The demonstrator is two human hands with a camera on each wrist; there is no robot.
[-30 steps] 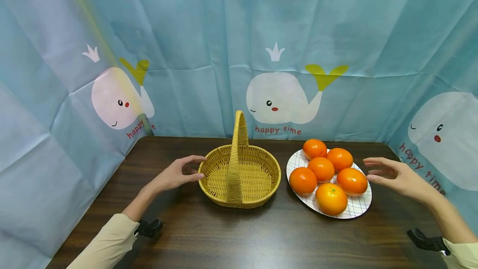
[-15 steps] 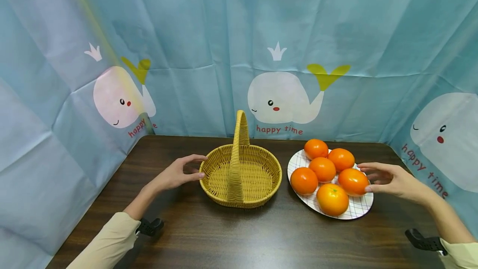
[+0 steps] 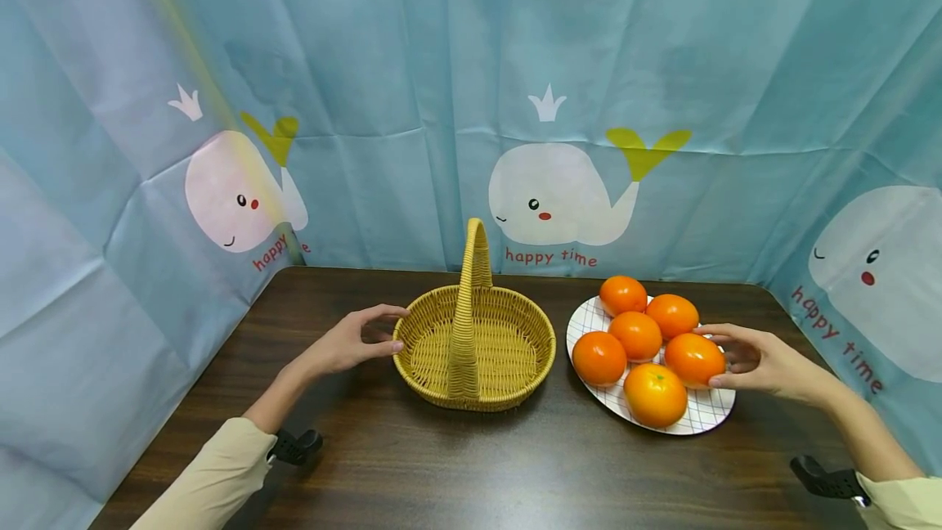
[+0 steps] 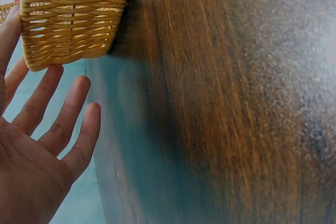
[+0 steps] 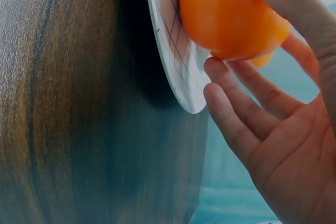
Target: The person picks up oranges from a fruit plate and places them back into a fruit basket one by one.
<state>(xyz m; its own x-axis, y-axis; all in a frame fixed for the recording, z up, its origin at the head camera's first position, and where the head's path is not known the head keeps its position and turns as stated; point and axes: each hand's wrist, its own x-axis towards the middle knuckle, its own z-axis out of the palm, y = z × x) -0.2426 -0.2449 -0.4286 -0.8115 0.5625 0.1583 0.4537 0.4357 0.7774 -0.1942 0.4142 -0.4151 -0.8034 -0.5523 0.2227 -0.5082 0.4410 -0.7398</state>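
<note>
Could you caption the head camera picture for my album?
Right hand grasps an orange on the plate; left hand touches the basket.

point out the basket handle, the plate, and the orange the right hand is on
basket handle point(image 3: 471, 301), head view, mid arch.
plate point(image 3: 589, 315), head view, bare left rim.
orange point(image 3: 690, 358), head view, centre of fruit.
right hand point(image 3: 765, 362), head view, back of hand.

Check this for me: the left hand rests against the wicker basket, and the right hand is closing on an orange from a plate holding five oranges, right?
Not quite: the plate holds six oranges, as the head view shows. The rest stands: the left hand rests against the wicker basket, and the right hand is closing on an orange.
</note>
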